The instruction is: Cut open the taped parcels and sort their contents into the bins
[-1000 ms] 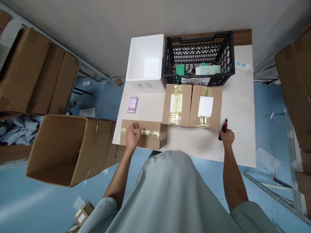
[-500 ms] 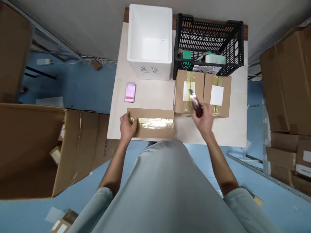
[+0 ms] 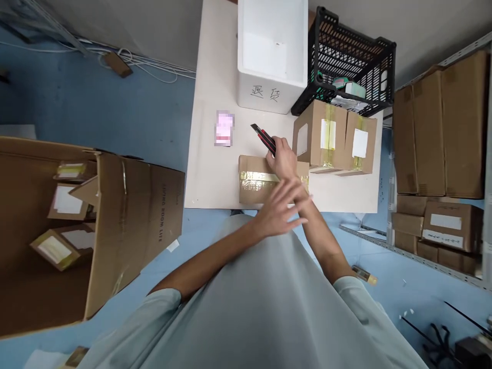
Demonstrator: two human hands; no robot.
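Note:
My right hand (image 3: 283, 158) is closed around a black and red box cutter (image 3: 265, 139), its tip pointing up and left over the table. Below that hand lies a long cardboard box (image 3: 253, 182) with shiny clear tape along its top, partly covered by my hands and right forearm. My left hand (image 3: 282, 210), fingers spread and holding nothing, crosses in front of my right wrist near the box's front edge; whether it touches the wrist I cannot tell. Two taped cardboard boxes (image 3: 340, 138) with white labels stand to the right of my right hand.
A white foam box (image 3: 265, 92) and a black plastic crate (image 3: 355, 77) with small packages sit at the table's back. A pink, blurred-out item (image 3: 224, 128) lies left on the table. A large open carton (image 3: 142, 220) holding smaller boxes stands left; shelved cartons (image 3: 428, 138) are right.
My right hand has carried the box cutter leftward, from beside the labelled boxes to over the long box. My left hand has let go of that box's left end and moved right, fingers spreading.

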